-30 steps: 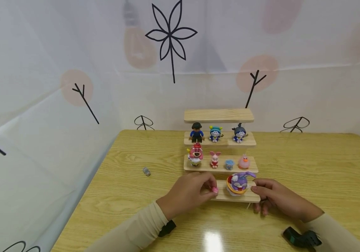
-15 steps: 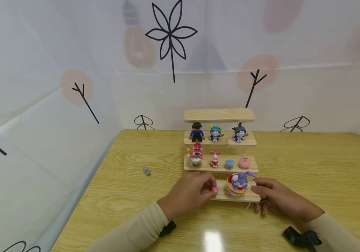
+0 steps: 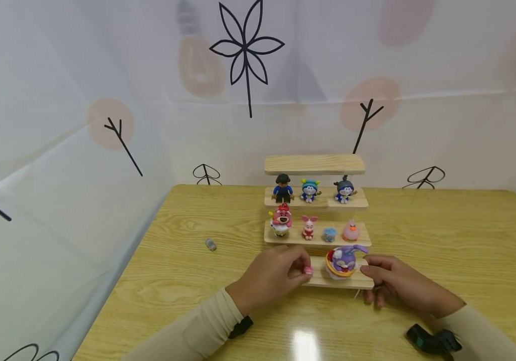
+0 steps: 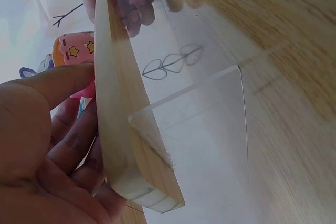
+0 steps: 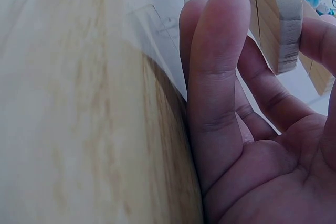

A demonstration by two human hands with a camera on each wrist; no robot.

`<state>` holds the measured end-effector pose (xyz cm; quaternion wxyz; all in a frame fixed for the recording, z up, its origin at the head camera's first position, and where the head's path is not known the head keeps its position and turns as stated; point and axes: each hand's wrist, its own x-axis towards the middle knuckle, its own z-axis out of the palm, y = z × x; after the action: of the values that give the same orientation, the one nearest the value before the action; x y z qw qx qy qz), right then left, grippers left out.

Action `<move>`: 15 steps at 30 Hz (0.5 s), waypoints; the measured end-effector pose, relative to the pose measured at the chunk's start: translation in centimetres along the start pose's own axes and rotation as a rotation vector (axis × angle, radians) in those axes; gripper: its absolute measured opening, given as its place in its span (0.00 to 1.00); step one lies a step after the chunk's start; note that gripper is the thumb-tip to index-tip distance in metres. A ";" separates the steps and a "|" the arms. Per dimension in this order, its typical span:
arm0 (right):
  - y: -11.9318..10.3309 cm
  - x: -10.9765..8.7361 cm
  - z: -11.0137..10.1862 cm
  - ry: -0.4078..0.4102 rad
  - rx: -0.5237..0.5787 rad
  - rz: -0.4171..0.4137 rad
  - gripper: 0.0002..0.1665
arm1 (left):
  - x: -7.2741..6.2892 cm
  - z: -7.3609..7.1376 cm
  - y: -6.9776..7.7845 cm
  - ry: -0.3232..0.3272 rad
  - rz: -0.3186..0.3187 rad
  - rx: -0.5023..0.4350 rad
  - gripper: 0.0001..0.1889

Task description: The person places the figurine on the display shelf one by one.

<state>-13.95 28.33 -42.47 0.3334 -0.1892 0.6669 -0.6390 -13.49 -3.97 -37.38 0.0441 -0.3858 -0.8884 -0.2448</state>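
My left hand (image 3: 273, 278) pinches a small pink figurine (image 3: 308, 271) between thumb and fingers at the lowest tier of a wooden display shelf (image 3: 319, 279). The hand hides the tier's left part and most of the figurine. Beside it sits a purple rabbit figurine (image 3: 344, 259) in an orange-rimmed cup; in the left wrist view this cup (image 4: 79, 48) is pink with yellow stars. My right hand (image 3: 404, 283) holds the right end of the lowest tier, thumb at the edge, index finger behind it, other fingers curled below. In the right wrist view the thumb (image 5: 317, 40) meets the shelf end.
Higher tiers carry a pink bear figurine (image 3: 281, 220), a piglet (image 3: 309, 228), a small blue figure (image 3: 329, 234), a pink bird (image 3: 350, 231) and several blue-clad figures. The top board (image 3: 314, 164) is bare. A small grey piece (image 3: 210, 244) lies left on the table (image 3: 185, 271).
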 end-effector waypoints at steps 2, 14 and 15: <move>0.0 0.0 0.0 -0.002 0.004 0.001 0.16 | 0.0 0.0 0.0 -0.001 -0.001 0.001 0.06; 0.0 0.0 -0.1 -0.004 0.008 -0.005 0.18 | 0.0 -0.1 0.0 -0.003 0.015 0.000 0.07; 0.0 0.0 -0.1 -0.005 0.010 -0.006 0.18 | 0.0 -0.1 -0.1 -0.004 0.014 -0.001 0.08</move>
<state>-13.99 28.37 -42.52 0.3340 -0.1911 0.6624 -0.6427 -13.51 -4.04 -37.35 0.0439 -0.3923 -0.8858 -0.2440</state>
